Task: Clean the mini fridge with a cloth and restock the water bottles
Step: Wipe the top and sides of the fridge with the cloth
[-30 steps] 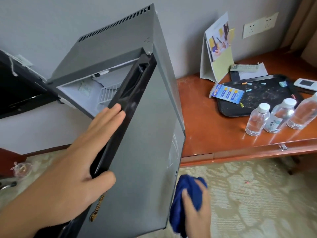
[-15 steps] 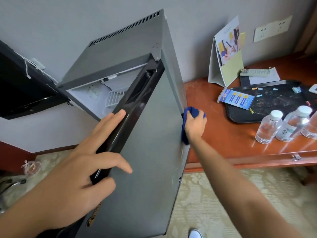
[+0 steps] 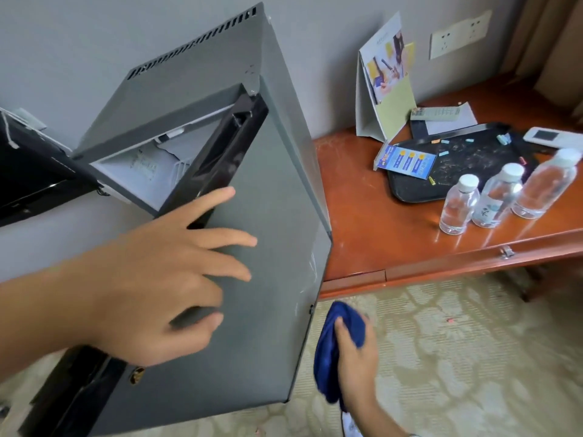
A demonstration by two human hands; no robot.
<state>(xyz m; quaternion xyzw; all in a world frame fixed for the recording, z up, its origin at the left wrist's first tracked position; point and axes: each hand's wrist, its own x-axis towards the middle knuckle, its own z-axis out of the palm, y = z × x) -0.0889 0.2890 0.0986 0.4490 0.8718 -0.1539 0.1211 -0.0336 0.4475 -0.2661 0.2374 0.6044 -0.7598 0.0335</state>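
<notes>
Two hands at grey mini fridge [image 3: 271,216], left hand [image 3: 151,279] splayed flat on door, right hand [image 3: 353,351] clutching blue cloth [image 3: 328,357]

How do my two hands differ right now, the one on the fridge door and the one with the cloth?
The left hand lies with fingers spread and fairly straight against the grey mini fridge door; the right hand is curled round the dark blue cloth. The left hand holds nothing, while the right grips the cloth. The left sits higher, on the door's face; the right is low, beside the door's right edge. Both are bare.
</notes>
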